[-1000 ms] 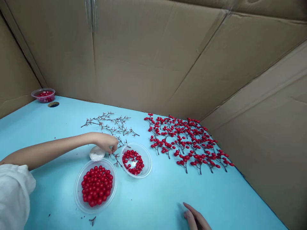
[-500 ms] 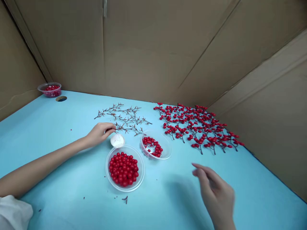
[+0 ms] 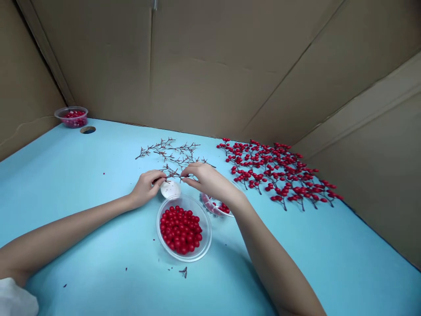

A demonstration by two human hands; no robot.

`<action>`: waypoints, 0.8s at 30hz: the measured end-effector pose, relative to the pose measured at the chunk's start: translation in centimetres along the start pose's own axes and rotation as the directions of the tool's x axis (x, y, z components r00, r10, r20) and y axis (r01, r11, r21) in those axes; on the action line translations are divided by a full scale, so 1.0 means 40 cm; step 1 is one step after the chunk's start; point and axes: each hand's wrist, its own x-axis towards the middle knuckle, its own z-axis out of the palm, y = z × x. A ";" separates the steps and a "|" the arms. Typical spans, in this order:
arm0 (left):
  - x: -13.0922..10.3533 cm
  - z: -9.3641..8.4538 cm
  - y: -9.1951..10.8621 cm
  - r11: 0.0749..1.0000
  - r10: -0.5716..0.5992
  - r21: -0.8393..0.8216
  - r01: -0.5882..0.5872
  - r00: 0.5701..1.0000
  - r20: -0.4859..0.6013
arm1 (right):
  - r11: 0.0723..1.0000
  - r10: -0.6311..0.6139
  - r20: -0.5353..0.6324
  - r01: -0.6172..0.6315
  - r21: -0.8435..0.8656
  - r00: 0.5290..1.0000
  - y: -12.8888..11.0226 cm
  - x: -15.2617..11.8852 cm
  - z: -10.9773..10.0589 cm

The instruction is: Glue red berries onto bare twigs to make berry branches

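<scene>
My left hand [image 3: 149, 188] is closed, thumb and fingers pinching one end of a bare brown artificial twig [image 3: 173, 176]. At the twig's other end my right hand [image 3: 207, 179] pinches it between thumb and forefinger. More bare twigs [image 3: 164, 151] lie just behind. Below my hands sits a small white cup [image 3: 170, 189]. In front of it stands a clear round tub of red berries [image 3: 180, 230]. A second clear tub [image 3: 217, 206] with fewer berries is partly hidden under my right wrist.
Many berry-covered twigs [image 3: 276, 169] are spread at the right back. Another tub [image 3: 72, 117] with red berries stands in the far left corner, near a round hole [image 3: 87, 130] in the table. A small twig scrap [image 3: 184, 272] lies in front. Cardboard walls [image 3: 210, 79] enclose the blue table.
My right hand has come from the front right to the twig and closed on it. My left hand has kept its pinch on the twig. The view has shifted slightly.
</scene>
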 end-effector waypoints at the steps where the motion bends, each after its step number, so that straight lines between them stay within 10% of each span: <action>1: -0.002 0.001 0.002 1.000 0.004 -0.001 -0.004 1.000 -0.012 | 1.000 -0.002 0.006 0.002 0.014 1.000 -0.001 0.000 0.001; 24: -0.003 0.004 0.020 0.977 0.206 0.050 -0.206 0.979 0.006 | 0.970 -0.095 0.099 0.115 -0.214 0.990 0.031 -0.036 0.006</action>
